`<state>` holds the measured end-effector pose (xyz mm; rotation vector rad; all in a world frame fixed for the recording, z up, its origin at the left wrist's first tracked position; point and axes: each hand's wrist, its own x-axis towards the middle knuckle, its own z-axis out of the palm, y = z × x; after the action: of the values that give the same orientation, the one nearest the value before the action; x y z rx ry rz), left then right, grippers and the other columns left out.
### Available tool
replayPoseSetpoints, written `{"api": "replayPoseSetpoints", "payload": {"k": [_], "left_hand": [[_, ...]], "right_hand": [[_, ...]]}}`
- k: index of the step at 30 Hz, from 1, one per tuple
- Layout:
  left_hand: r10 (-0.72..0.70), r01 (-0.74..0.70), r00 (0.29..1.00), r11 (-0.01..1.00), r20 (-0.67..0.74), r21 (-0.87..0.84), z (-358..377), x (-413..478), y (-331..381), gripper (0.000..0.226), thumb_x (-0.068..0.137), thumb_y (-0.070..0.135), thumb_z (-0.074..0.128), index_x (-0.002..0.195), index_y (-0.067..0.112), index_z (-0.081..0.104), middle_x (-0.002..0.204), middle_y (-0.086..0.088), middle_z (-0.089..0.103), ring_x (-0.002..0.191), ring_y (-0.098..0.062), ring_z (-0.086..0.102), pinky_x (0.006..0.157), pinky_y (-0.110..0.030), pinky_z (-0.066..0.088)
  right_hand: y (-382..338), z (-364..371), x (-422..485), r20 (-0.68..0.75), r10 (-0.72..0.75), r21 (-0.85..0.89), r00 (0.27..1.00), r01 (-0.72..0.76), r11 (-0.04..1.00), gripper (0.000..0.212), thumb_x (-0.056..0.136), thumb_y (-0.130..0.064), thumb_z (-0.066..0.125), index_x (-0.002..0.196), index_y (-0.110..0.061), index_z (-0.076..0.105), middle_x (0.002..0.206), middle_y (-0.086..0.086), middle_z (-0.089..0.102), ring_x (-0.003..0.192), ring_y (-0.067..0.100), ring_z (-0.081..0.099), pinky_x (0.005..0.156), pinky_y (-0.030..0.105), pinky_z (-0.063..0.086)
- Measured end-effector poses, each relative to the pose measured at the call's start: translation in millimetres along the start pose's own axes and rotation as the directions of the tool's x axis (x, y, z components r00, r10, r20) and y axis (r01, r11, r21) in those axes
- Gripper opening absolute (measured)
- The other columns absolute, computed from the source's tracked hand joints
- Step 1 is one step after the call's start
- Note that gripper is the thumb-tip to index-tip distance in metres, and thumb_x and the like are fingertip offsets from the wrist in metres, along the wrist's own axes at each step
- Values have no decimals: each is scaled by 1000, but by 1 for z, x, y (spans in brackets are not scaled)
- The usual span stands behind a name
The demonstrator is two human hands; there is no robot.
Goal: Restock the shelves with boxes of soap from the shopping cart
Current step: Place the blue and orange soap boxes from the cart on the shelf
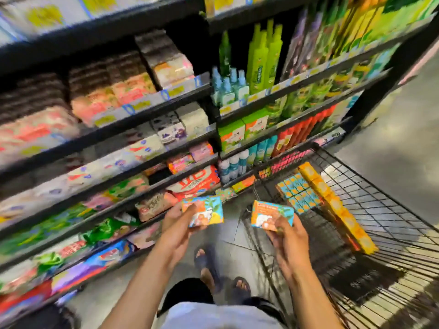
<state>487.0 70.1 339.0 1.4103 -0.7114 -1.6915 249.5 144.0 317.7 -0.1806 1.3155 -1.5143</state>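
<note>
My left hand (178, 230) grips an orange-and-blue soap box (206, 211) in front of the lower shelves (152, 186). My right hand (288, 238) holds a second, matching soap box (270, 214) above the near left corner of the black wire shopping cart (370, 205). Inside the cart lie a block of blue-and-orange soap boxes (298, 192) and a row of yellow-orange boxes (337, 207). The two held boxes are a little apart, at about the same height.
Black shelving on the left carries rows of packaged soap and bags; its right bay holds green bottles (261, 58) and boxes. My sandalled feet (213, 271) stand on the grey floor between shelf and cart. Open floor (392, 138) lies to the right.
</note>
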Motion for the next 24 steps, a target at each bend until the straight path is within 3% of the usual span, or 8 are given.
{"api": "replayPoseSetpoints", "payload": {"k": [3, 7, 12, 16, 20, 22, 24], "left_hand": [[44, -52, 993, 996, -109, -68, -54, -36, 8, 34, 88, 25, 66, 118, 9, 67, 101, -11, 77, 80, -19, 74, 71, -38, 60], [81, -120, 975, 976, -208, -182, -133, -77, 20, 28, 89, 18, 64, 115, 8, 66, 102, -12, 76, 84, -20, 75, 71, -40, 63], [119, -189, 958, 946, -261, -262, -248, -127, 34, 35, 79, 13, 68, 114, 9, 65, 105, -14, 76, 87, -22, 75, 70, -38, 63], [163, -244, 943, 932, -291, -267, -343, -164, 47, 47, 77, 7, 74, 122, 7, 60, 115, -16, 73, 100, -25, 72, 97, -48, 53], [216, -304, 917, 923, -337, -236, -430, -186, 72, 55, 66, 13, 83, 116, 5, 62, 112, -18, 72, 99, -26, 72, 94, -47, 54], [251, -333, 912, 916, -325, -225, -467, -193, 86, 62, 62, 17, 92, 116, 5, 63, 115, -19, 72, 102, -28, 71, 93, -45, 57], [282, -358, 907, 908, -312, -220, -496, -198, 99, 51, 72, 16, 81, 118, 4, 62, 117, -18, 72, 106, -29, 70, 91, -43, 58]], "right_hand": [[24, 40, -22, 132, 36, -47, 991, -30, 998, 13, 97, 0, 61, 106, -5, 67, 92, 7, 76, 76, 12, 71, 66, 22, 60], [63, 99, -55, 290, 74, -96, 954, -49, 994, 28, 94, -6, 66, 121, 0, 65, 106, 13, 75, 88, 18, 71, 77, 28, 60], [113, 181, -118, 432, 118, -175, 894, -45, 984, 48, 70, -30, 81, 112, -11, 70, 105, 9, 75, 90, 19, 70, 80, 32, 59], [162, 248, -175, 473, 122, -157, 872, -53, 986, 46, 64, -30, 81, 105, -12, 70, 97, 7, 76, 83, 16, 71, 72, 28, 60], [212, 311, -227, 516, 98, -132, 851, -34, 991, 32, 71, -22, 78, 100, -12, 69, 93, 7, 75, 81, 18, 69, 68, 28, 60], [235, 339, -248, 512, 77, -120, 856, -17, 993, 39, 69, -25, 81, 103, -11, 69, 101, 12, 74, 87, 22, 69, 74, 32, 61], [252, 363, -268, 516, 53, -118, 855, 10, 993, 50, 65, -33, 90, 106, -11, 71, 106, 15, 72, 90, 24, 70, 74, 34, 61]]}}
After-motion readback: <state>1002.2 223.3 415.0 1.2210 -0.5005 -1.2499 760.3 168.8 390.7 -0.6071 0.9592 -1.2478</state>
